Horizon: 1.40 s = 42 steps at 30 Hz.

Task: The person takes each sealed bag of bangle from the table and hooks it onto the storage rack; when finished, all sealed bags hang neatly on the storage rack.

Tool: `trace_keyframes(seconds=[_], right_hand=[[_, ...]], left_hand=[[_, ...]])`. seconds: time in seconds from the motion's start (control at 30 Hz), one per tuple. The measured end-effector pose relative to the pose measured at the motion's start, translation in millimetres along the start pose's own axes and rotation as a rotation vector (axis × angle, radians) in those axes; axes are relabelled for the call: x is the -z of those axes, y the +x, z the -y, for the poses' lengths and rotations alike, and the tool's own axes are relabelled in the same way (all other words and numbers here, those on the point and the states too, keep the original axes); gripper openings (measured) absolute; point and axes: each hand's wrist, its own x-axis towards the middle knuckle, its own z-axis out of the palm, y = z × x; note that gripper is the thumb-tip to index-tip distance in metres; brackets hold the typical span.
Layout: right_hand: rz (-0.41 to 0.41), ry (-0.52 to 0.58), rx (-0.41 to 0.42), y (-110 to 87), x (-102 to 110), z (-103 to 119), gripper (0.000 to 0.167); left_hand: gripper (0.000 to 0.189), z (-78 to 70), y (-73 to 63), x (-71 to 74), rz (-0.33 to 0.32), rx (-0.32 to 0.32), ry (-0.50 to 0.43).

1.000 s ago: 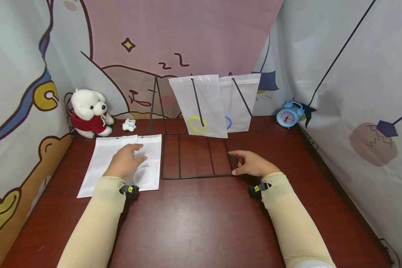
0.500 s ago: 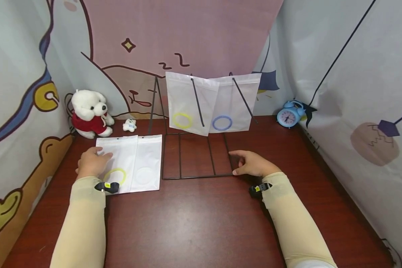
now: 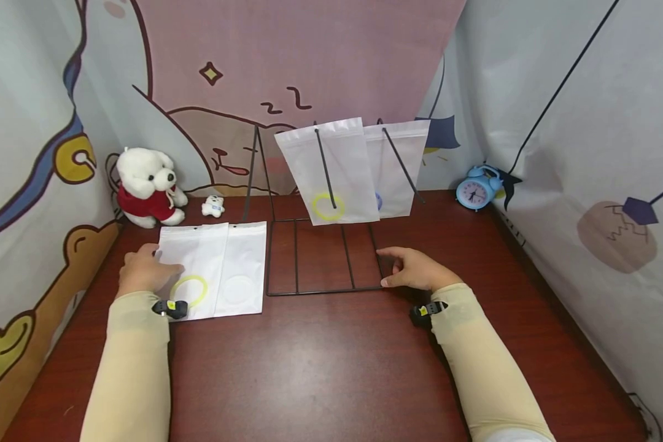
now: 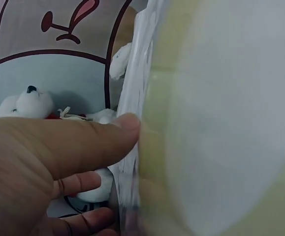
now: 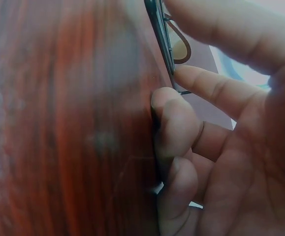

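Two flat white zip bags (image 3: 196, 255) lie overlapped at the left, a yellow ring showing through one and a pale ring through the other. My left hand (image 3: 143, 270) is at their left edge. In the left wrist view its thumb (image 4: 108, 140) touches the stacked edge, the other fingers reaching out below. Beside the bags stands a black wire rack (image 3: 347, 258) with hooks. My right hand (image 3: 417, 270) rests at its right front corner, index finger and thumb apart against the bar. Two more zip bags hang on the hooks, the front one (image 3: 337, 159) overlapping the other (image 3: 400, 159).
A white plush dog (image 3: 146, 184) in red and a small white bear figure (image 3: 213, 206) stand behind the flat bags. A blue alarm clock (image 3: 474, 191) is at the back right. Printed cloth (image 3: 364, 55) walls enclose the brown table (image 3: 320, 362).
My left hand has moved left from above the flat bags to their left edge, and the left bag now sits straighter. The front hanging bag swings sideways. The right hand has stayed put.
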Motion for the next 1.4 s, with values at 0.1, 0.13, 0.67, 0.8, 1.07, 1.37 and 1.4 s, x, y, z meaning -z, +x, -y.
trace_keyframes(seconds=[0.1,0.13,0.67,0.8,1.07,1.37,1.4], right_hand=[[-0.001,0.004,0.004,-0.7,0.1,0.8,0.077],[0.0,0.003,0.005,-0.7,-0.1,0.5,0.077],[-0.005,-0.024,0.021,1.2,-0.9,-2.9,0.077],[-0.003,-0.017,0.015,1.2,-0.9,-2.3,0.077],[-0.004,-0.01,0.025,1.9,-1.4,-3.1,0.077],[-0.004,-0.009,0.027,1.0,-1.4,-2.7,0.078],[-0.005,-0.009,0.027,0.9,-1.3,-2.6,0.078]], left_hand=[[0.098,-2.5,-2.2,-0.4,0.004,0.018,0.011],[0.098,-3.3,-2.9,-0.4,0.004,0.019,0.019],[0.09,-7.6,-5.2,-1.5,0.002,-0.004,0.076],[0.087,-8.9,-5.2,-2.6,-0.012,-0.008,0.081],[0.09,-8.4,-4.6,-2.2,-0.001,0.005,0.062],[0.092,-6.2,-1.8,-2.6,-0.015,-0.022,0.082],[0.092,-6.2,-2.0,-2.7,-0.016,-0.019,0.084]])
